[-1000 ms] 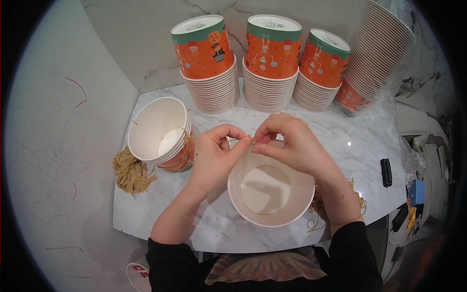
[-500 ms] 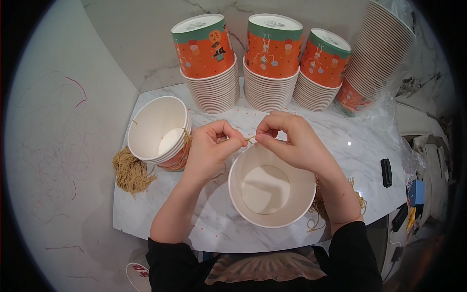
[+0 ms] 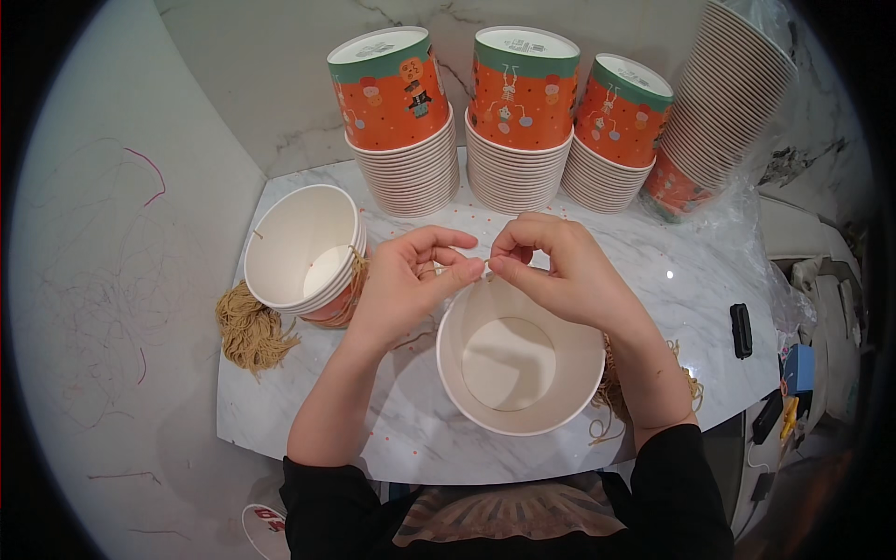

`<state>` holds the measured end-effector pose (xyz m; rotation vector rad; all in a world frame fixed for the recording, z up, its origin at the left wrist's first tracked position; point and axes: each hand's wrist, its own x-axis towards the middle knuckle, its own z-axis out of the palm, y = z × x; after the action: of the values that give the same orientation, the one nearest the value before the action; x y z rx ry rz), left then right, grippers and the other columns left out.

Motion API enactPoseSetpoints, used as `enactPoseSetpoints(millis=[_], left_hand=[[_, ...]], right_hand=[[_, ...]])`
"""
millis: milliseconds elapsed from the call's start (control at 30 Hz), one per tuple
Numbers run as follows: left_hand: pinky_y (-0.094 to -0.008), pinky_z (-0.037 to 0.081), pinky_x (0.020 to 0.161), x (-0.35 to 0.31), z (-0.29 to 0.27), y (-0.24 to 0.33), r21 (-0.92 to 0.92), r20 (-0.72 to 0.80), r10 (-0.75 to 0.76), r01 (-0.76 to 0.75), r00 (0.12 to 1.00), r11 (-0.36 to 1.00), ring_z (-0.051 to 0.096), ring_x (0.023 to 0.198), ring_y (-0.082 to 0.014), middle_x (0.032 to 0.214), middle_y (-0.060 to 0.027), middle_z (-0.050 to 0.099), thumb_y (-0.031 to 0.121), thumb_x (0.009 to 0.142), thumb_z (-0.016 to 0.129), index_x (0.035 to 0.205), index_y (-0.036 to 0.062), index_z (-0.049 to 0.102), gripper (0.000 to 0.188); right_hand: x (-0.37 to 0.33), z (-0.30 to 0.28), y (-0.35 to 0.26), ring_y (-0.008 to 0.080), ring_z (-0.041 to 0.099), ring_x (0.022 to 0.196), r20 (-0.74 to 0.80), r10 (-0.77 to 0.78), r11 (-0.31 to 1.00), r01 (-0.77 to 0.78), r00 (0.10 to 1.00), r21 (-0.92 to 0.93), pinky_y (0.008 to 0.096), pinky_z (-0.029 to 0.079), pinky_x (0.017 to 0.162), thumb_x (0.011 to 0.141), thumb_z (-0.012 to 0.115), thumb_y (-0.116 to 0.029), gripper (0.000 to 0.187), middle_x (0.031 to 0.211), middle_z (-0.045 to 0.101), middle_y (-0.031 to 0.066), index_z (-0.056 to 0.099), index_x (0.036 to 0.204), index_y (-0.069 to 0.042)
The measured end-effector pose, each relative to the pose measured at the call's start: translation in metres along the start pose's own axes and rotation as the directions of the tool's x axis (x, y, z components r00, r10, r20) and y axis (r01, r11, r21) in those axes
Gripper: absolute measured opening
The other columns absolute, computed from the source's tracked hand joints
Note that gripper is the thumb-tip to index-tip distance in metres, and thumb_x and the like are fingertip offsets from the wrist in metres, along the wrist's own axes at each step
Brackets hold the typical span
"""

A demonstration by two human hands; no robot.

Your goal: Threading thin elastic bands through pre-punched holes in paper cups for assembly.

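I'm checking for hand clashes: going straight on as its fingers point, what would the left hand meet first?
Most likely the bare right hand, whose fingertips pinch thin tan string just beyond the left hand; exact depth is unclear.

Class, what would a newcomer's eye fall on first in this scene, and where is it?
Probably the three upside-down stacks of orange-and-green printed paper buckets along the back of the white marbled table. Next, near the centre, the right hand pinches thin tan string beside the left hand, at the far rim of a round white-lined paper bucket. Then a tan string bundle at left.
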<state>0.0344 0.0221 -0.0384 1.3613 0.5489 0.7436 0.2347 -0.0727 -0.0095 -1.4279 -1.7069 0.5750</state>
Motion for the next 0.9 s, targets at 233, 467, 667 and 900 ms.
enactPoseSetpoints(millis=[233, 467, 667, 900], left_hand=[[-0.0181, 0.031, 0.053, -0.003, -0.001, 0.003, 0.350, 0.019, 0.009, -0.015, 1.000, 0.937, 0.039, 0.059, 0.0025, 0.077, 0.0058, 0.067, 0.012, 0.091, 0.079, 0.099, 0.0000, 0.077, 0.015], [-0.0201, 0.028, 0.050, -0.009, 0.002, 0.012, 0.608, -0.003, 0.083, -0.064, 0.997, 0.791, 0.036, 0.057, 0.0024, 0.075, 0.0091, 0.064, 0.012, 0.091, 0.076, 0.101, 0.0024, 0.076, 0.014], [-0.0194, 0.028, 0.051, -0.007, -0.002, 0.008, 0.610, 0.014, 0.088, -0.078, 0.996, 0.789, 0.036, 0.058, 0.0025, 0.077, 0.0091, 0.064, 0.013, 0.092, 0.076, 0.099, 0.0026, 0.075, 0.013], [-0.0178, 0.033, 0.055, -0.006, -0.002, 0.003, 0.503, 0.010, 0.041, -0.040, 0.999, 0.864, 0.040, 0.062, 0.0028, 0.081, 0.0077, 0.065, 0.012, 0.093, 0.077, 0.100, -0.0002, 0.074, 0.014]], right_hand=[[0.000, 0.000, 0.000, 0.0214, 0.064, 0.078, -0.011, -0.025, 1.000, 0.025, 1.000, -0.008, 0.0342, 0.051, 0.071, 0.087, 0.071, -0.014, 0.017, 0.081, 0.065, 0.0105, 0.067, 0.088, 0.003], [0.000, -0.004, 0.008, 0.0286, 0.064, 0.077, -0.001, -0.138, 0.986, 0.137, 0.990, -0.098, 0.0394, 0.051, 0.071, 0.082, 0.070, -0.012, 0.016, 0.076, 0.064, 0.0133, 0.065, 0.082, 0.002], [-0.002, -0.010, 0.003, 0.0286, 0.063, 0.079, 0.069, -0.115, 0.987, 0.122, 0.991, -0.107, 0.0395, 0.051, 0.071, 0.083, 0.069, -0.011, 0.015, 0.078, 0.064, 0.0131, 0.064, 0.082, 0.002], [-0.003, -0.014, 0.004, 0.0263, 0.062, 0.081, 0.003, -0.191, 0.951, 0.185, 0.982, -0.249, 0.0375, 0.047, 0.079, 0.081, 0.079, -0.016, 0.019, 0.080, 0.066, 0.0091, 0.067, 0.085, -0.002]])
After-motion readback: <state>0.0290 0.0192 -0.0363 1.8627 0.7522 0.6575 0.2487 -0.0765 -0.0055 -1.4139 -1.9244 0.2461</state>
